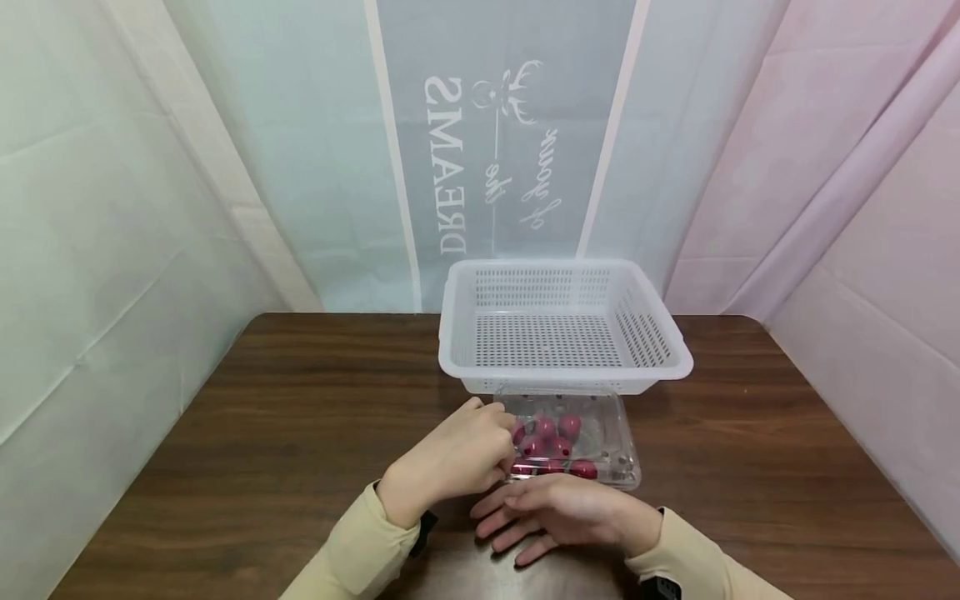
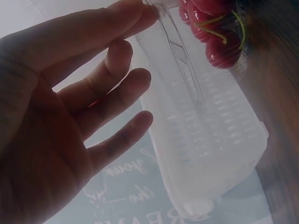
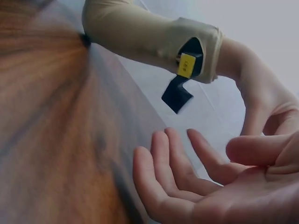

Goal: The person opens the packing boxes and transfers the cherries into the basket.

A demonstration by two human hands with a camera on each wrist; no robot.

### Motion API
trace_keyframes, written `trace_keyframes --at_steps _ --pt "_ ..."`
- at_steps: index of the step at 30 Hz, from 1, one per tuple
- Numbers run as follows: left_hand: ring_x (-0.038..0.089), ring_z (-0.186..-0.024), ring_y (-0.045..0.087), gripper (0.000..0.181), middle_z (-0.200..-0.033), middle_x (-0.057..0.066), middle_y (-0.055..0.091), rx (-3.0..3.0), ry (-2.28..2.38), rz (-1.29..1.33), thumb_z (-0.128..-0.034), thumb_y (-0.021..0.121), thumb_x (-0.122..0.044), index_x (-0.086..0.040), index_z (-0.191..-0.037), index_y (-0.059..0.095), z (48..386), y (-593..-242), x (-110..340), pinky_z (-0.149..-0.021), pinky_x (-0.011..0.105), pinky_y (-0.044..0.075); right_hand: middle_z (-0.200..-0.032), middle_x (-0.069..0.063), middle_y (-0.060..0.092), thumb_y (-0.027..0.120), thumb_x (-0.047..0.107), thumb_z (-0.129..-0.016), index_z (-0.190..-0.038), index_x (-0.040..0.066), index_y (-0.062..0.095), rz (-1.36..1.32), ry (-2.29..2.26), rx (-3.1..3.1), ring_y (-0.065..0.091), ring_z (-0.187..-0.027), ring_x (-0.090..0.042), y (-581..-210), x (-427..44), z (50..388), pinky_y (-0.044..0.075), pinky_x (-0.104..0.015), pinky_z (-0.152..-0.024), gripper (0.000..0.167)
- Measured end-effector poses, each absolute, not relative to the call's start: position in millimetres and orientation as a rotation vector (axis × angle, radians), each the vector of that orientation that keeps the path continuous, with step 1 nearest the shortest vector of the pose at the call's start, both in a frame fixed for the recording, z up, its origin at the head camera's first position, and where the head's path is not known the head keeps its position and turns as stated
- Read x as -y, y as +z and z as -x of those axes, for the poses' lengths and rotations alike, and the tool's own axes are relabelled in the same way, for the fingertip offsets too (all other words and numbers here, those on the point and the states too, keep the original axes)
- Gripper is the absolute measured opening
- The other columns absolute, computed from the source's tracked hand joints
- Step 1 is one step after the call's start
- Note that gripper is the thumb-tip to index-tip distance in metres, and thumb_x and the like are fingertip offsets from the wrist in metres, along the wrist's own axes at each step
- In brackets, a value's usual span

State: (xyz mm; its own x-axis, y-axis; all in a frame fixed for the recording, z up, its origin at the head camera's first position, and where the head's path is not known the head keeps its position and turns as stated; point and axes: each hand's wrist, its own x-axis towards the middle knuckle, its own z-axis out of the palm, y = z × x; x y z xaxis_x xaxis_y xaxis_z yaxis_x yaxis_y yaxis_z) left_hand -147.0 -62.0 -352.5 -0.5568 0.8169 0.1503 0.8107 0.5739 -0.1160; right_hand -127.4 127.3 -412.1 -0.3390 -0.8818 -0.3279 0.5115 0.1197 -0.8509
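A clear plastic clamshell box (image 1: 617,429) lies on the table, with several red cherries (image 1: 544,427) inside. In the left wrist view, green stems show on the cherries (image 2: 224,50). My left hand (image 1: 467,450) is at the box's left side. Its thumb and index finger pinch the clear plastic rim (image 2: 183,58), while the other fingers are loosely bent and apart from it. Just in front of the box's near edge is my right hand (image 1: 573,512), palm turned inward, fingers relaxed and holding nothing. The right wrist view shows the same loose fingers (image 3: 161,163).
A white perforated plastic basket (image 1: 566,375) stands directly behind the box. Brown wood-grain tabletop (image 1: 300,417) extends to both sides. Pale fabric hangs around the table, and a grey curtain panel (image 1: 510,167) with printed lettering is at the back.
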Motion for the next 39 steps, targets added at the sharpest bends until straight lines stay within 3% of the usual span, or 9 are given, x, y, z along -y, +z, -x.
trace_keyframes --at_steps 13,20,26,31,35,39 --pt "0.01 -0.081 0.049 0.021 -0.078 -0.01 0.052 2.645 0.0 1.372 -0.0702 0.075 -0.017 -0.028 -0.057 0.064 146.1 -348.7 61.2 -0.066 0.023 0.032 -0.139 -0.013 0.05 0.03 0.028 -0.103 -0.142 0.0 0.035 0.362 -1.523 -1.086 0.054 -0.121 -0.023 -412.5 -128.4 127.0 0.048 -0.036 -0.09 0.048" --pt "0.01 -0.078 0.047 0.023 -0.078 -0.009 0.051 2.64 -0.012 1.381 -0.0696 0.074 -0.013 -0.027 -0.056 0.062 148.9 -347.8 62.7 -0.064 0.022 0.03 -0.137 -0.01 0.052 0.025 0.041 -0.103 -0.144 0.007 0.034 0.33 -1.515 -1.04 0.054 -0.122 -0.023 -414.8 -126.3 127.9 0.046 -0.037 -0.092 0.054" --pt "0.01 -0.078 0.044 0.022 -0.079 -0.009 0.048 2.639 -0.026 1.382 -0.0673 0.077 -0.016 -0.027 -0.056 0.061 149.1 -345.7 64.9 -0.065 0.022 0.03 -0.135 -0.007 0.053 0.025 0.042 -0.102 -0.144 0.009 0.034 0.295 -1.525 -1.003 0.053 -0.122 -0.021 -415.3 -128.1 128.2 0.045 -0.038 -0.095 0.054" --pt "0.01 -0.083 0.046 0.024 -0.087 -0.008 0.051 2.654 -0.058 1.378 -0.0703 0.077 -0.018 -0.028 -0.056 0.061 149.3 -344.8 65.1 -0.069 0.024 0.035 -0.133 -0.004 0.055 0.025 0.041 -0.102 -0.144 0.011 0.034 0.285 -1.522 -0.99 0.054 -0.121 -0.021 -414.7 -128.8 130.2 0.044 -0.038 -0.096 0.053" --pt "0.01 -0.093 0.056 0.027 -0.101 -0.006 0.06 2.662 -0.108 1.394 -0.0713 0.074 -0.012 -0.027 -0.054 0.06 150.0 -345.8 64.2 -0.079 0.028 0.043 -0.133 -0.001 0.056 0.026 0.041 -0.102 -0.145 0.014 0.035 0.266 -1.545 -0.993 0.054 -0.12 -0.02 -414.4 -129.6 129.0 0.044 -0.038 -0.096 0.051" --pt "0.012 -0.103 0.06 0.021 -0.116 -0.004 0.064 2.665 -0.145 1.41 -0.0708 0.076 -0.016 -0.026 -0.055 0.065 150.2 -346.1 63.8 -0.084 0.031 0.047 -0.128 0.004 0.058 0.03 0.041 -0.102 -0.135 0.021 0.044 0.191 -1.604 -1.001 0.056 -0.115 -0.014 -414.2 -129.2 124.7 0.044 -0.034 -0.094 0.041"
